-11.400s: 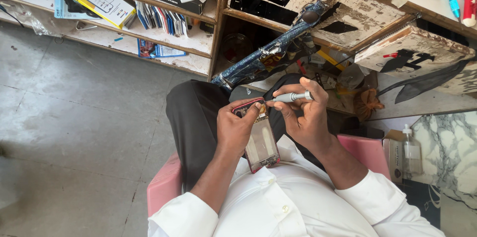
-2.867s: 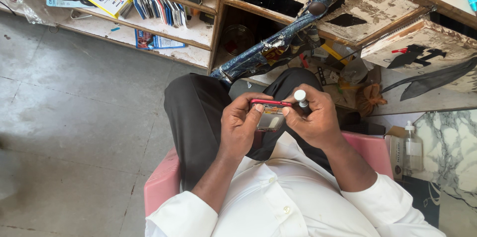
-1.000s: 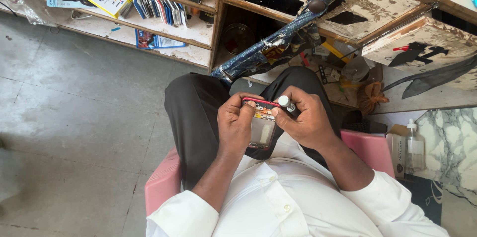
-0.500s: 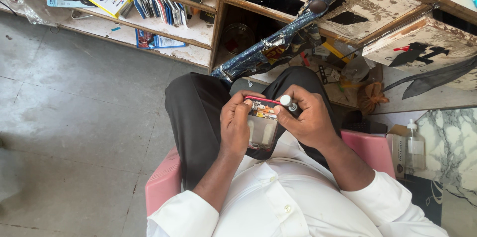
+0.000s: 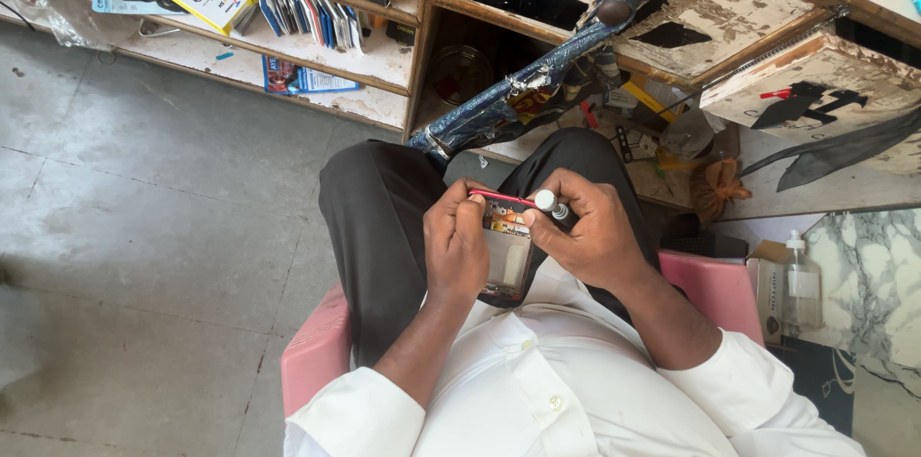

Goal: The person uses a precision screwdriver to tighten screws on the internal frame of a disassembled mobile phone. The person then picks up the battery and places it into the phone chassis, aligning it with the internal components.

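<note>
Head view: left hand (image 5: 457, 248) grips the opened red-framed phone (image 5: 505, 246) over the lap, right hand (image 5: 587, 232) pinching a screwdriver (image 5: 549, 203), now tipped upright onto the phone's top edge, so it's engaging a screw, I'd say.

Bright, even daylight, strongest on the grey floor (image 5: 144, 198) at left; only soft shadows under the shelves (image 5: 317, 54). Sharp through the middle, slightly washed out on the white shirt (image 5: 537, 390), with mild wide-angle stretch at the edges

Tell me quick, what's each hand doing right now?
Left hand: closed around the opened red phone, holding it.
Right hand: closed on a small white-capped tool at the phone's top edge.
</note>
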### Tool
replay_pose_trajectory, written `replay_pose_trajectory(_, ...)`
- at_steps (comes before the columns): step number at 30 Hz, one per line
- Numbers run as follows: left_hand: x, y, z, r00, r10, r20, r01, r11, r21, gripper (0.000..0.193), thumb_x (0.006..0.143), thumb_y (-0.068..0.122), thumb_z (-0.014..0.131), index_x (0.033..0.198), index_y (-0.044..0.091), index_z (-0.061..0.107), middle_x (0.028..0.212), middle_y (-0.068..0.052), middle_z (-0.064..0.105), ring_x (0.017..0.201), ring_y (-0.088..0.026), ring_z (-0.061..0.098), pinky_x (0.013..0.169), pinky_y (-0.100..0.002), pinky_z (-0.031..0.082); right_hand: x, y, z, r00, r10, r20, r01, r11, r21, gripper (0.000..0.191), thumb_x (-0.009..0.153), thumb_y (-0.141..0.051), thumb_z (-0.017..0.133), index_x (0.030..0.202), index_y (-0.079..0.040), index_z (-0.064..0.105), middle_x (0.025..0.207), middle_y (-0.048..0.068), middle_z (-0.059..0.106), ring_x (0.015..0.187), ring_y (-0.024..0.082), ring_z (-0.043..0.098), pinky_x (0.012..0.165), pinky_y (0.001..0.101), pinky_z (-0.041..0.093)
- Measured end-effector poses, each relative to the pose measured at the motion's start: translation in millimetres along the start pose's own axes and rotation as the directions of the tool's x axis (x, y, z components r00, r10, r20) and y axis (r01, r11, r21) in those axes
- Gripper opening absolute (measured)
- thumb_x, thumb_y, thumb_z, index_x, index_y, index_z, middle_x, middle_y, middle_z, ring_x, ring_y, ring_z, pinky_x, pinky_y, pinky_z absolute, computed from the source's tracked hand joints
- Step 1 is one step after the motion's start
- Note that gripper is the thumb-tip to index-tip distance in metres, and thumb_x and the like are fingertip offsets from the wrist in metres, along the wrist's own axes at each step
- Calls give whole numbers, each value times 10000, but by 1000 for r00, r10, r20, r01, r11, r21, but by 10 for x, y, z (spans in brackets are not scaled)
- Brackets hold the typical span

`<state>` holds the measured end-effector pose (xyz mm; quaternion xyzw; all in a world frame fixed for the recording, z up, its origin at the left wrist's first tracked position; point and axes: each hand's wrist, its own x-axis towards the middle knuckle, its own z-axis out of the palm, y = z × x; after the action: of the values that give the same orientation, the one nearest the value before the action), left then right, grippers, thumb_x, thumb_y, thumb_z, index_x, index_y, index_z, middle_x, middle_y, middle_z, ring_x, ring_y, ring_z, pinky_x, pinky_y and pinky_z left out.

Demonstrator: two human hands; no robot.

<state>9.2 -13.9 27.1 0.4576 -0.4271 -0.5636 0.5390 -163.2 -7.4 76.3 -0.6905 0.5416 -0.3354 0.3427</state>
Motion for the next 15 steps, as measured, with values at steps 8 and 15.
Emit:
replay_pose_trajectory(8, 40, 211, -6, 994, 44, 103, -41, 999, -27, 307, 1043, 141, 452, 1144, 4, 707, 945, -70, 770, 874, -108, 713, 817, -255, 558, -8, -6, -55, 998, 18, -54, -15, 998, 59, 172, 948, -104, 714, 849, -34, 591, 646, -48, 582, 595, -12, 446, 496, 212, 354)
replay_pose_trajectory(15, 29, 392, 25, 979, 199, -30, -192, 967, 167, 209, 923, 87, 728, 1125, 36, 707, 1062, -68, 727, 897, -142, 739, 711, -276, 611, -2, -58, -112, 996, -23, -92, 22, 1000, -8, 168, 942, -115, 725, 868, -26, 603, 648, -35, 592, 582, -9, 445, 486, 210, 351)
